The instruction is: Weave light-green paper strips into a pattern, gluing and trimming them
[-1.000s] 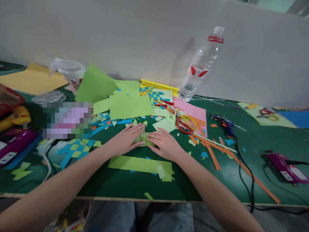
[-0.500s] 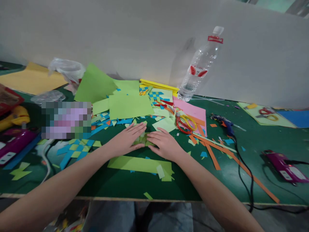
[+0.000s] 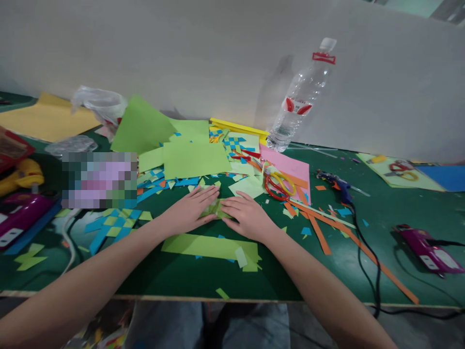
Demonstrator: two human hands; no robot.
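Note:
My left hand (image 3: 191, 208) and my right hand (image 3: 247, 215) lie flat side by side on a small folded green paper piece (image 3: 215, 209) in the middle of the dark green table (image 3: 174, 278). Both hands have their fingers stretched out and press down on the paper, which is mostly hidden beneath them. A long light-green paper strip (image 3: 209, 246) lies just in front of my wrists. Red and yellow scissors (image 3: 278, 186) rest to the right of my right hand.
Green sheets (image 3: 194, 159), a pink sheet (image 3: 290, 167), blue-green woven pieces (image 3: 116, 225) and orange strips (image 3: 319, 235) litter the table. A plastic bottle (image 3: 301, 99) leans on the back wall. A glue gun (image 3: 337, 186) with black cord and a purple tool (image 3: 425, 247) lie right.
My hands barely shifted; the fingers pressed slightly closer together over the folded green paper. The view drifted a little.

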